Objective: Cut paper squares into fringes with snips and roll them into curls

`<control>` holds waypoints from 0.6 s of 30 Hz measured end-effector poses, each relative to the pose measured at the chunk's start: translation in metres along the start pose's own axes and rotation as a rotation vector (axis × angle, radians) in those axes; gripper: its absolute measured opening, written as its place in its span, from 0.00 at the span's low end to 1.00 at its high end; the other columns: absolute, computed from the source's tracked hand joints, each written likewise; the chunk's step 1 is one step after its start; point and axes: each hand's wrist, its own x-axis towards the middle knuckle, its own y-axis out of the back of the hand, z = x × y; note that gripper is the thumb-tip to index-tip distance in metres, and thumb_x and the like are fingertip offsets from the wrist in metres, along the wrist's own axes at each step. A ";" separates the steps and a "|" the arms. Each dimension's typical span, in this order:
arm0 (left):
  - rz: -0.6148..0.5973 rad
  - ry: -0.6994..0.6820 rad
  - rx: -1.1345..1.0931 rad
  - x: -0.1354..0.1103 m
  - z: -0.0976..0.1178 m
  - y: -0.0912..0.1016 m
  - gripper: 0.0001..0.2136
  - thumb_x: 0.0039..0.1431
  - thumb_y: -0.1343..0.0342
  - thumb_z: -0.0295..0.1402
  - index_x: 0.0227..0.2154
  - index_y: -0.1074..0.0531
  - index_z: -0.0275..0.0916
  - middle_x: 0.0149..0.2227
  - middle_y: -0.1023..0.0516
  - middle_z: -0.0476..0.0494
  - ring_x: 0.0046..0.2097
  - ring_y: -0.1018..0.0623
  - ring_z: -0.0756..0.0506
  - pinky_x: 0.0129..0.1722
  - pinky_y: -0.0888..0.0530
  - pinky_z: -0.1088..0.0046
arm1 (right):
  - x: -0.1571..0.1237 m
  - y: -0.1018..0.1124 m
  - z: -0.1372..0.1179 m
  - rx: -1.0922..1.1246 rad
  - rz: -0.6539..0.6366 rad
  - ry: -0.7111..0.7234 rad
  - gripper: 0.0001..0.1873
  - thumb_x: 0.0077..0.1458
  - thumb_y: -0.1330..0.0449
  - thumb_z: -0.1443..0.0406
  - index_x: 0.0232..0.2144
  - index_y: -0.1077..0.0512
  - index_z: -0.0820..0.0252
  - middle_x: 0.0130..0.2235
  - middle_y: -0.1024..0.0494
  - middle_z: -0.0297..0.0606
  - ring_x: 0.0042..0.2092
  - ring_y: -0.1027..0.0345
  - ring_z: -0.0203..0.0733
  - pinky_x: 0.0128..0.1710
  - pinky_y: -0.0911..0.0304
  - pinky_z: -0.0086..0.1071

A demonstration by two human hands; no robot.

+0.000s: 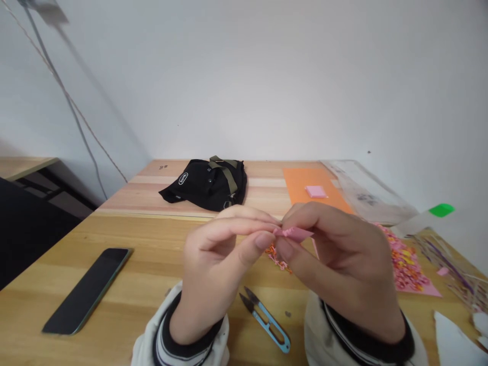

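My left hand (215, 264) and my right hand (339, 264) meet above the middle of the wooden table (152, 239). Both pinch a small folded pink paper piece (293, 233) between thumb and fingers, and the fingers of each hand are closed on it. Just below the paper, small orange and pink folded bits (280, 258) lie on the table. Blue thread snips (267, 317) rest on the table between my wrists.
A dark phone (89, 290) lies at the left. A black bag (209, 184) sits at the back. An orange sheet (312, 190) carries a pink paper stack (315, 191). A pink sheet with many folded pieces (407, 267), plastic bags (366, 193) and white paper (453, 340) crowd the right.
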 end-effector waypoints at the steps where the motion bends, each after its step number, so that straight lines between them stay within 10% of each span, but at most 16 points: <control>1: 0.007 -0.015 0.029 0.000 0.000 -0.001 0.06 0.56 0.41 0.27 0.33 0.20 0.43 0.34 0.19 0.48 0.39 0.21 0.50 0.42 0.22 0.72 | 0.000 0.000 0.000 0.001 0.000 -0.002 0.07 0.52 0.41 0.73 0.27 0.33 0.58 0.24 0.30 0.28 0.25 0.38 0.29 0.24 0.38 0.26; 18: -0.070 -0.034 0.062 0.000 0.004 0.003 0.08 0.57 0.41 0.27 0.37 0.20 0.46 0.37 0.19 0.47 0.41 0.21 0.48 0.41 0.21 0.71 | 0.000 0.004 -0.001 -0.006 -0.007 0.016 0.07 0.54 0.41 0.73 0.26 0.33 0.59 0.23 0.31 0.29 0.25 0.37 0.30 0.24 0.39 0.26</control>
